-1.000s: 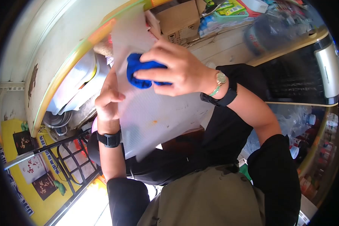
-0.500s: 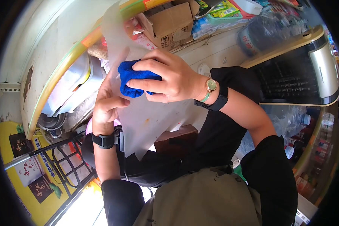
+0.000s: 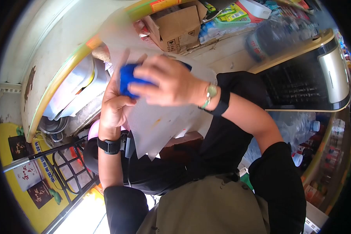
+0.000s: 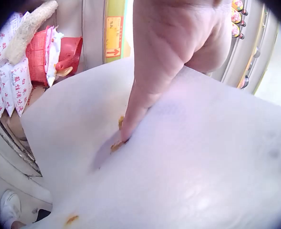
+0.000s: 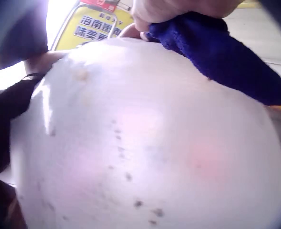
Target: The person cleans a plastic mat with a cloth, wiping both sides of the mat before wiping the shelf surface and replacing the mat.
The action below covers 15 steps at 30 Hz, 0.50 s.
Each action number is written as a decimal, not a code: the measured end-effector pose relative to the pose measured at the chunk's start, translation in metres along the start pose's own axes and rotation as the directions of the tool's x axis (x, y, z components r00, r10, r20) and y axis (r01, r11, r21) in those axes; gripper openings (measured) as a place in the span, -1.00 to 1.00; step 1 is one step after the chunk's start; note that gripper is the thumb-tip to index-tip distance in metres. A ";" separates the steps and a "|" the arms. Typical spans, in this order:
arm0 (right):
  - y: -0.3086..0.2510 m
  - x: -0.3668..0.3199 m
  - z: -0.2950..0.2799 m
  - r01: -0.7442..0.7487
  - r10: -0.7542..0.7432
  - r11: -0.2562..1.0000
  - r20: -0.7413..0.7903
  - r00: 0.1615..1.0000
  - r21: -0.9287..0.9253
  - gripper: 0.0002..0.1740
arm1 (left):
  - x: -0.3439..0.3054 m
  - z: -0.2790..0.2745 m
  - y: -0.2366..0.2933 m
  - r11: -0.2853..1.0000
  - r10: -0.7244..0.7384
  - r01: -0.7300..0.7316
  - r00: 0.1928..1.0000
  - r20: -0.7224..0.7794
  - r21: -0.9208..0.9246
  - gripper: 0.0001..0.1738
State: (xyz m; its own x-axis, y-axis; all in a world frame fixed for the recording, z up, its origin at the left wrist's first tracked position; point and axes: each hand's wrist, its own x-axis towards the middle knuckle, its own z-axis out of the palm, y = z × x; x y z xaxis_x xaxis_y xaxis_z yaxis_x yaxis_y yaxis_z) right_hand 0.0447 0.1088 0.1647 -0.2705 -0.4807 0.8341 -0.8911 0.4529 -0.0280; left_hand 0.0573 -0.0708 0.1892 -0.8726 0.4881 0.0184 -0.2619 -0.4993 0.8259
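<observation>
A thin translucent sheet [image 3: 154,126] with small brown and orange spots hangs over the lap. My left hand [image 3: 114,107] holds its left side, thumb in front and fingers partly behind it. My right hand [image 3: 173,84], blurred, grips a bunched blue cloth [image 3: 127,80] against the sheet's upper part, close to the left fingers. In the left wrist view, the left hand [image 4: 173,47] touches the sheet [image 4: 193,162] beside a brown stain. In the right wrist view, the cloth [image 5: 226,59] hangs from the right hand [image 5: 185,7] over the dark-specked sheet [image 5: 131,114].
A cardboard box [image 3: 177,29] and a green tray [image 3: 234,21] stand at the top. Large plastic bottles [image 3: 265,43] and a black-and-silver appliance [image 3: 308,78] are at right. At left are pale containers [image 3: 74,85], a metal pot [image 3: 54,124] and a black rack [image 3: 72,167].
My right hand and the blue cloth have moved left and slightly down over the sheet. The sheet has shifted, and my left hand keeps its hold with its thumb in front.
</observation>
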 end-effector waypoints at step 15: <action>0.024 0.005 -0.007 -0.344 0.350 0.936 -0.093 0.932 0.067 -0.60 | -0.001 0.004 -0.005 0.998 -0.061 0.061 0.998 0.003 -0.012 0.17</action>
State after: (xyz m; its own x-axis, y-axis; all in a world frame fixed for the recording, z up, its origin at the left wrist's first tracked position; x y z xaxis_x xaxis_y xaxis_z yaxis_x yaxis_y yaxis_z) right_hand 0.0244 0.1227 0.1726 -0.5298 -0.2201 0.8190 -0.7658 0.5392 -0.3505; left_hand 0.0613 -0.0658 0.1873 -0.8535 0.5203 -0.0303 -0.3200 -0.4772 0.8184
